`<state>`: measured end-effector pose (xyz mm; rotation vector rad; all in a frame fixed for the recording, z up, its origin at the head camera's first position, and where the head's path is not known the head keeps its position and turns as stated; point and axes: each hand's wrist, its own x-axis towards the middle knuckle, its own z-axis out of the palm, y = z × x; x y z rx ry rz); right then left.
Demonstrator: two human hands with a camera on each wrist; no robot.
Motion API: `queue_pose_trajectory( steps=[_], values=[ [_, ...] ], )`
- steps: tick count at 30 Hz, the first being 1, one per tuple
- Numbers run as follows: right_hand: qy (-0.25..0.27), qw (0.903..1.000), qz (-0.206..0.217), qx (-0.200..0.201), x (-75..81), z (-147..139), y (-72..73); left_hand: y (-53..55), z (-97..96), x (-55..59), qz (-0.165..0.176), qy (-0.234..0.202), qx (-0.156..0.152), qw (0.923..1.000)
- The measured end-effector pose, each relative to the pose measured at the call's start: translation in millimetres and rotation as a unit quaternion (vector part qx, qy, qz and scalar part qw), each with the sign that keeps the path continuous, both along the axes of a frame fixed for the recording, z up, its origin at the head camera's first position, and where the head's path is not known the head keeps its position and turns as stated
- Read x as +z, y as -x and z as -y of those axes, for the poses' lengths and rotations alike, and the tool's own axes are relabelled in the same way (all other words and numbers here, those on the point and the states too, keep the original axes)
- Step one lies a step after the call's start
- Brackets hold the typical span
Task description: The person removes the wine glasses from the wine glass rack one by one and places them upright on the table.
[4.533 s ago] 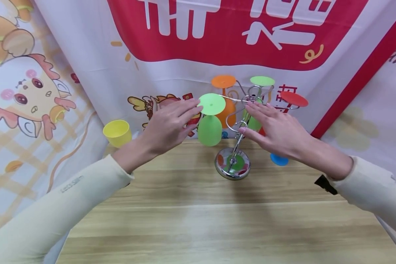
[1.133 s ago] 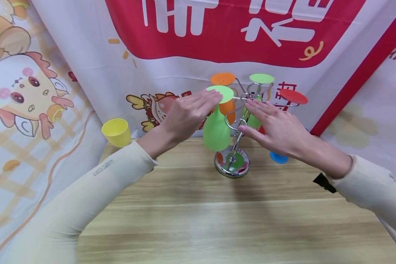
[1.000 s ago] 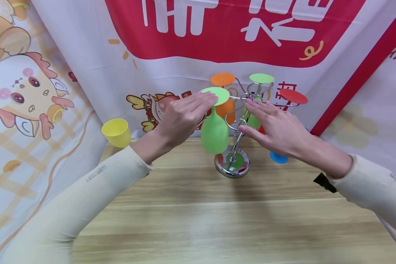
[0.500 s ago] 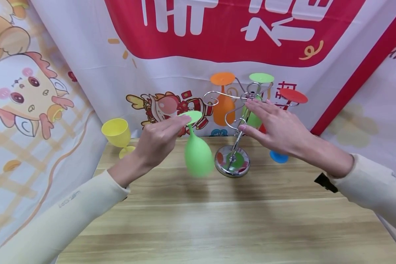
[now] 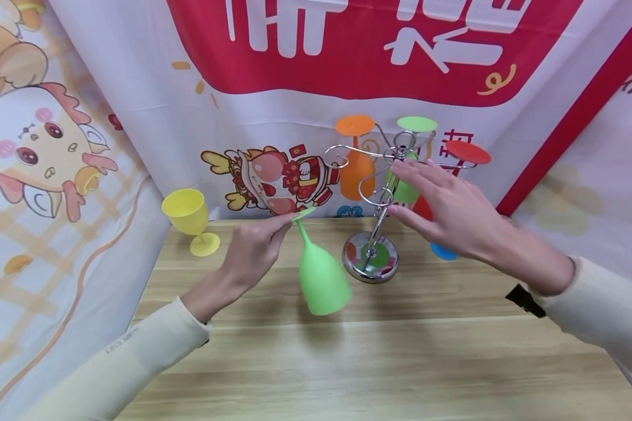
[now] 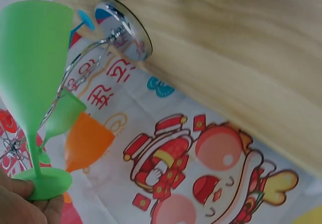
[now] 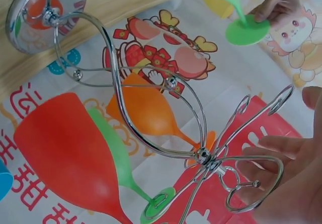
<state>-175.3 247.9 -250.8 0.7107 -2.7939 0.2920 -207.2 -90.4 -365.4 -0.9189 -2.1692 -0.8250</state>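
Note:
My left hand (image 5: 253, 248) pinches the foot of a light green goblet (image 5: 323, 280), which hangs tilted with its bowl downward over the table, left of the chrome glass rack (image 5: 371, 257). In the left wrist view, thumb and fingers grip the edge of the green foot (image 6: 45, 183). My right hand (image 5: 447, 204) is spread with straight fingers beside the top of the rack, close to its wire arms (image 7: 261, 158). An orange goblet (image 5: 357, 169), another green goblet (image 5: 417, 124) and a red goblet (image 5: 467, 153) hang upside down from the rack.
A yellow goblet (image 5: 186, 213) stands upright at the table's back left. Part of a blue goblet (image 5: 445, 251) shows behind my right hand. The wooden table (image 5: 347, 368) runs up to a printed cloth (image 5: 274, 117) at the back.
My left hand has taken the light green goblet off the rack's left arm and carried it down toward me, tilting it. My right hand has shifted slightly away from the rack's top.

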Motion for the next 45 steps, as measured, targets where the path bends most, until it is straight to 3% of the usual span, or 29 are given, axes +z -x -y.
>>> queue_pose_trajectory(
  steps=[3, 7, 10, 12, 16, 20, 23, 25, 30, 35, 37, 42, 45],
  values=[
    [0.026, 0.9967, -0.053, 0.056, -7.7, -2, -8.9, -1.0, -1.1, -8.1, 0.025, -0.011, 0.011, 0.9996],
    [0.037, 0.9776, -0.14, 0.153, -20.0, -2, -22.6, -4.0, -1.9, -18.2, 0.081, -0.032, 0.022, 0.996],
    [0.031, 0.9596, -0.185, 0.21, -29.2, -1, -33.3, -6.9, -3.0, -25.4, 0.153, -0.059, 0.026, 0.9861],
    [0.03, 0.9529, -0.19, 0.234, -36.5, -2, -38.4, -8.4, -4.1, -30.0, 0.21, -0.08, 0.027, 0.974],
    [0.037, 0.9563, -0.146, 0.25, -56.6, -6, -40.3, -11.3, -7.4, -38.5, 0.305, -0.12, 0.028, 0.9443],
    [0.064, 0.9711, -0.073, 0.218, -86.2, -13, -36.9, -13.9, -13.4, -45.6, 0.349, -0.133, 0.026, 0.9273],
    [0.105, 0.9756, -0.014, 0.192, -111.6, -13, -34.7, -16.4, -20.0, -49.2, 0.377, -0.144, 0.013, 0.9148],
    [0.132, 0.9738, 0.021, 0.184, -127.6, -11, -33.4, -17.9, -25.0, -51.5, 0.399, -0.155, 0.005, 0.9037],
    [0.198, 0.9588, 0.096, 0.179, -157.0, -2, -33.1, -21.1, -37.7, -56.8, 0.448, -0.177, -0.001, 0.8765],
    [0.264, 0.9364, 0.142, 0.183, -174.2, 4, -32.7, -23.6, -49.7, -61.5, 0.486, -0.179, -0.015, 0.8553],
    [0.298, 0.9229, 0.155, 0.189, -180.2, 7, -32.9, -24.8, -54.4, -63.7, 0.503, -0.185, -0.025, 0.8442],
    [0.402, 0.8687, 0.155, 0.245, -196.0, 11, -33.9, -27.9, -65.2, -69.9, 0.543, -0.196, -0.052, 0.815],
    [0.447, 0.8348, 0.134, 0.292, -203.2, 15, -33.7, -30.6, -71.0, -72.6, 0.56, -0.191, -0.066, 0.8033]
  ],
)
